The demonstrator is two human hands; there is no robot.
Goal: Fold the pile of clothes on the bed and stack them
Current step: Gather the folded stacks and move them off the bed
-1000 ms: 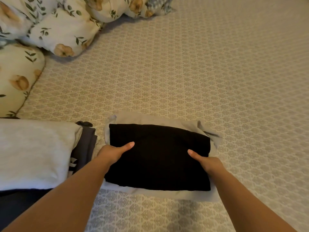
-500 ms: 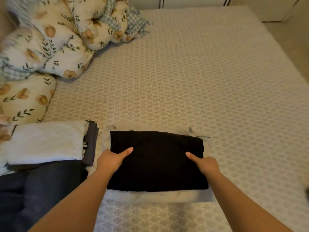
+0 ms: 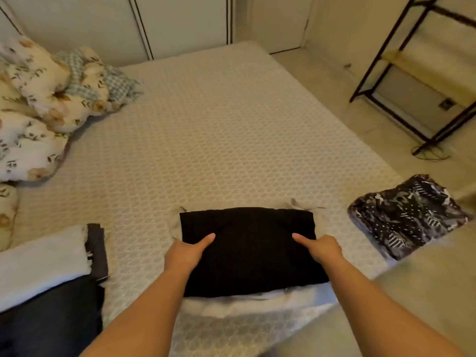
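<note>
While both hands grip the black garment (image 3: 247, 251), patterned cloth (image 3: 409, 220) lies right.

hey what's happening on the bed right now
A person is folding laundry on the bed. Both hands, the left hand and the right hand, grip the sides of a folded black garment lying on a light grey one, thumbs on top. A white and dark stack sits to the left, and a folded patterned piece to the right.
</note>
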